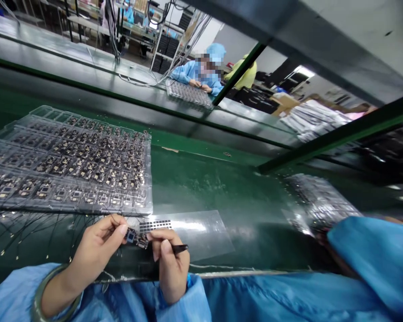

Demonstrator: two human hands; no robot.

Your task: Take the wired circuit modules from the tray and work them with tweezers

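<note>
My left hand [99,243], low at centre-left, pinches the left end of a small circuit board [136,238]. At the board's right end is my right hand [171,257], its fingers closed round a dark pen-like tool [180,248] whose end sticks out to the right. Just behind the board, a clear sheet [204,235] with rows of small black squares [156,224] lies on the green bench. Clear plastic trays [150,188] full of small circuit boards stand at the left, with thin black wires hanging over the front edge.
More clear packaging [322,199] lies at the right, near a person in a blue cap [376,255]. Across the bench, another person in blue [201,74] handles something over a tray [190,95]. Green metal bars [342,129] cross above the bench.
</note>
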